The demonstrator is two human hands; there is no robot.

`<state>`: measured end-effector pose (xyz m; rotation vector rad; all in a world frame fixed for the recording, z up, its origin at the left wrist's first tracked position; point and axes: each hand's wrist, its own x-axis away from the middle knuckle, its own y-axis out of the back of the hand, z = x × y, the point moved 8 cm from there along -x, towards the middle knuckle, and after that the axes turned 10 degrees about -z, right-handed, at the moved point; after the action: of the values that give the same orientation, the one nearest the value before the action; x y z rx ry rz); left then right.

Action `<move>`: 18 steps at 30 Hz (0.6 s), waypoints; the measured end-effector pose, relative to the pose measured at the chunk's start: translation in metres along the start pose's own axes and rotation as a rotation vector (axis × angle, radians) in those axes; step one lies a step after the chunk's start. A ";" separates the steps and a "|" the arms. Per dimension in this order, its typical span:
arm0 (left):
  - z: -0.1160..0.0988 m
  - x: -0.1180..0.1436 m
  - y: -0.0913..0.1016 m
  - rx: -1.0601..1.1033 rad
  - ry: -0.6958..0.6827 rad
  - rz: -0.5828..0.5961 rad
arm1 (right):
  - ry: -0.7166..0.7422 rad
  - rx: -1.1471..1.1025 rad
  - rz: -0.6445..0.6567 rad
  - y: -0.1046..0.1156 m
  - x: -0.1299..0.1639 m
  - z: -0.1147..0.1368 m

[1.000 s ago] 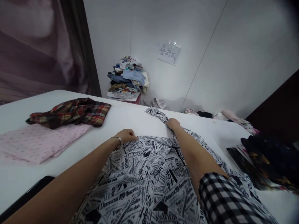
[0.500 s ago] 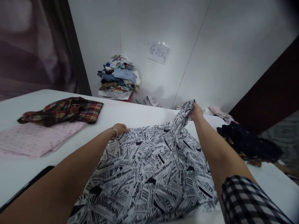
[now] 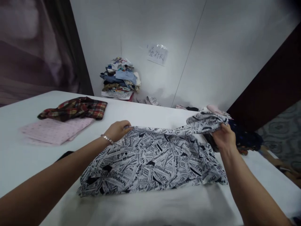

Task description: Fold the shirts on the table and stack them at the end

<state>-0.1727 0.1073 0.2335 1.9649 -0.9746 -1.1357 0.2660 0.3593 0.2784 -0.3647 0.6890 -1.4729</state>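
A black-and-white newspaper-print shirt (image 3: 150, 166) lies spread on the white table in front of me. My left hand (image 3: 118, 130), with a bracelet at the wrist, pinches the shirt's far edge at its left end. On the right, my right hand (image 3: 224, 135) is closed on a bunched part of the same shirt, lifted a little above the table. Between the two hands the far edge is pulled into a narrow, raised strip. My right fingertips are partly hidden by the cloth.
On the left, a red plaid garment (image 3: 77, 108) rests on a folded pink one (image 3: 56, 130). A dark garment (image 3: 246, 136) lies at the right. Behind the white table (image 3: 141, 111) stand a tall clothes pile (image 3: 121, 77) and a wall with a handwritten sign (image 3: 157, 54).
My right hand has moved right and nearer to me, drawing the bunched part of the shirt with it. My left hand keeps its pinch. The shirt's near edge now shows fully.
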 end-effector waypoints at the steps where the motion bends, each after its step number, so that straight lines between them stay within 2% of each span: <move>1: -0.008 0.013 0.000 -0.020 -0.069 0.018 | -0.013 0.026 -0.018 0.017 0.016 0.002; 5: -0.036 0.064 -0.014 -0.083 -0.298 0.120 | -0.083 0.184 -0.125 0.088 0.073 -0.004; 8: -0.048 0.088 -0.023 -0.097 -0.362 0.170 | -0.132 0.320 -0.163 0.126 0.099 -0.015; 13: -0.053 0.103 -0.022 -0.153 -0.377 0.140 | -0.181 0.475 -0.163 0.152 0.113 -0.015; 16: -0.053 0.116 -0.026 -0.203 -0.411 0.167 | -0.210 0.432 -0.205 0.156 0.115 -0.007; 18: -0.052 0.125 -0.031 -0.245 -0.401 0.206 | -0.175 0.369 -0.230 0.156 0.116 0.002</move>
<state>-0.0742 0.0259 0.1778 1.4361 -1.1481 -1.4817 0.3838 0.2595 0.1598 -0.2885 0.2307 -1.7249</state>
